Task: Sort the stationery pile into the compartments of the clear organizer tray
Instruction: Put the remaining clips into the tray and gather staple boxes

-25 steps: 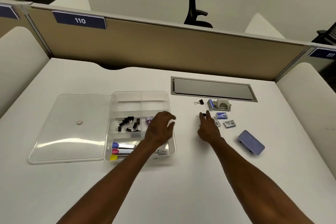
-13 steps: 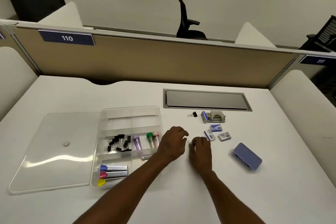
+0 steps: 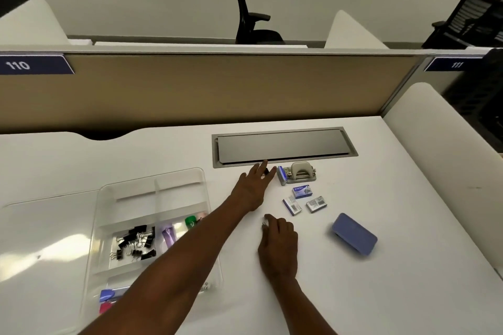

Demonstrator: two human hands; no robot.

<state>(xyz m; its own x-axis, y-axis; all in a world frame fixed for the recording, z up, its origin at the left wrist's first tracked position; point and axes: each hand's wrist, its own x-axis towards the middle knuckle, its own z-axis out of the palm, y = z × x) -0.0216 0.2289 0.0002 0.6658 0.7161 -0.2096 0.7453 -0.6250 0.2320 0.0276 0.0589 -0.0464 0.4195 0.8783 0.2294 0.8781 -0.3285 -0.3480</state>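
The last loose clip (image 3: 266, 171) is lying just past the left hand (image 3: 251, 190), whose fingers are stretched out flat over it, nothing grasped yet, while another clip (image 3: 264, 224) looks pinched in the right hand (image 3: 279, 242), farther back.

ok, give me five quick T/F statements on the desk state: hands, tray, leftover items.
1. The left hand reaches with straight fingers toward a black binder clip beside the hole punch. True.
2. The organizer tray holds no binder clips. False: a pile of black clips sits in one compartment.
3. Three small staple boxes lie on the desk outside the tray. True.
4. The blue eraser is inside the tray. False: it lies on the desk, right of the right hand.
5. The right hand is lifted high above the desk. False: it is down at the desk surface.
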